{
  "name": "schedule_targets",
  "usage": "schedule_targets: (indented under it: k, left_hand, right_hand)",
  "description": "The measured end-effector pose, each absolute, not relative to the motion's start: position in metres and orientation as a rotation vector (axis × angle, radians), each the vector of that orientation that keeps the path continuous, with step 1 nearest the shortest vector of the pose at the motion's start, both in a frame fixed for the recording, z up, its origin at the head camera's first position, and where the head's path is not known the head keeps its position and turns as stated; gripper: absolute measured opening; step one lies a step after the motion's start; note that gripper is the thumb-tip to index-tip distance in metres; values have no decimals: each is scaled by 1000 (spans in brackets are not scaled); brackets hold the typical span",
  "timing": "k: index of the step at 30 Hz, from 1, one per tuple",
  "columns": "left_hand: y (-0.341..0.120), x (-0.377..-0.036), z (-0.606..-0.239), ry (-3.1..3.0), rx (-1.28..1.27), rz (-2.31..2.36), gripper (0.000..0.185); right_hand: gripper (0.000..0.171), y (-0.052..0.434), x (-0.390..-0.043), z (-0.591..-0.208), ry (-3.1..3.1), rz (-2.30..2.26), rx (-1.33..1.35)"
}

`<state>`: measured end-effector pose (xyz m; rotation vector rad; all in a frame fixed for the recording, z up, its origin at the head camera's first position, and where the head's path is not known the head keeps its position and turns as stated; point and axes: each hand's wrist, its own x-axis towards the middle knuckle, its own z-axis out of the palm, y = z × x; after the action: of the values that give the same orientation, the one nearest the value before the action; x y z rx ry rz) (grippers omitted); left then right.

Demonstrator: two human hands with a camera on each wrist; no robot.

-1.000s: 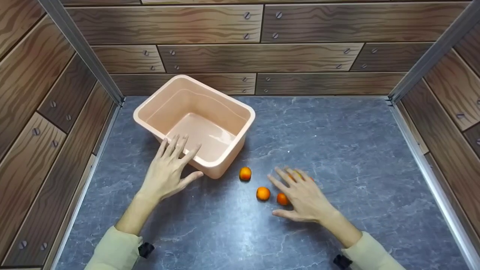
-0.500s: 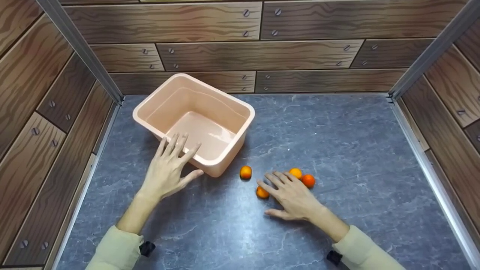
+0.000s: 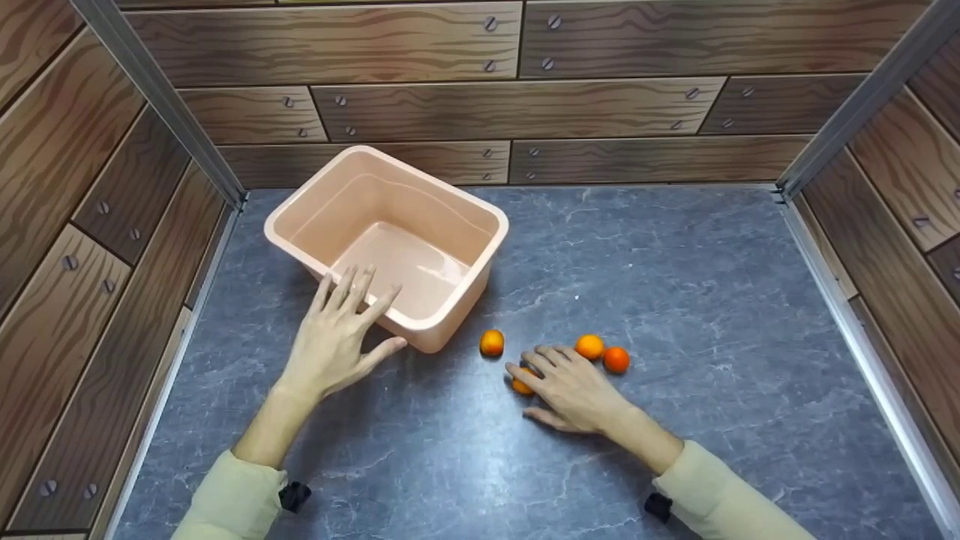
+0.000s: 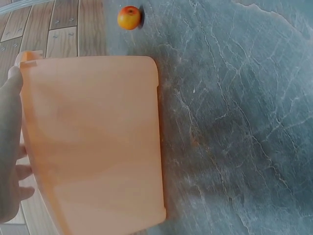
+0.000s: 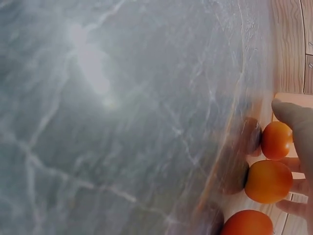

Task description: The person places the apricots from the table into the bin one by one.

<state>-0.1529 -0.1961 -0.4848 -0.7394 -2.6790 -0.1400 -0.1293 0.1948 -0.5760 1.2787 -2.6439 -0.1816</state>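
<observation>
A peach-coloured plastic tub [image 3: 450, 315] stands at the left. My left hand [image 3: 330, 345] lies over its near rim with the fingers straight and spread, reaching over the inside. In the left wrist view the thumb [image 4: 14, 78] is at the rim. My right hand [image 3: 577, 390] hovers low over the floor, fingers spread over a small round orange fruit [image 3: 523, 381] that they partly hide. In the right wrist view an orange fruit [image 5: 276, 140] and a second one [image 5: 268, 181] lie in front of the fingers. I cannot tell whether they touch.
One loose fruit [image 3: 491, 343] sits by the tub's right corner. A yellow-orange fruit [image 3: 589, 346] and a redder fruit [image 3: 616, 360] lie together beyond my right hand. Wood-patterned walls [image 3: 420, 109] surround the grey marbled surface [image 3: 675, 285].
My right hand has moved left and slightly lower, off the two right-hand fruits and over the fruit nearer the middle. The left hand and the tub have stayed put.
</observation>
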Motion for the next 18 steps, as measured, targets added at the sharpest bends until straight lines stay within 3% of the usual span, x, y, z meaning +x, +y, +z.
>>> schedule_targets:
  k: [18]
  left_hand:
    - [-196,-153,-489,-2649,-744,-159,80]
  right_hand:
    - [42,191,-136,-584,-2562,-141,1331]
